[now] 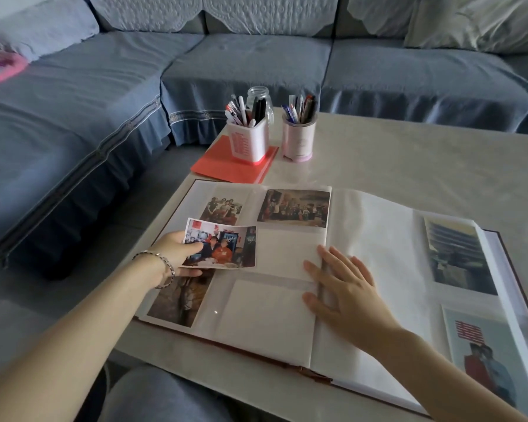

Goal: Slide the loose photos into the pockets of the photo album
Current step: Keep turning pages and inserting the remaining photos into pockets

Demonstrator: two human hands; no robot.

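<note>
One loose photo point(223, 243) is in play, and your left hand point(177, 254) has it by the left edge, thumb on top, fingers underneath, a clean pinch. It sits over the middle row of the album's point(378, 254) left page, slightly tilted, its near corner overlapping the filled pocket below. Your right hand point(345, 287) lies flat across the gutter, fingers straight and spread, pressing the pages down. Three pockets on that page hold prints; the middle-right pocket point(287, 251) and the one below it point(265, 309) look empty. This print looks thin and very light, probably glossy, and it bows a little along the top edge, so I judge it will flex rather than slide if you push from far back. Hold it by the edges, not the face, since fingermarks show on gloss. The pocket film looks slick yet clingy, and a corner could catch at the mouth, so lead with one corner and ease the rest in. I can't tell which side the pocket opens on, nor whether the print's edge has entered one.
</note>
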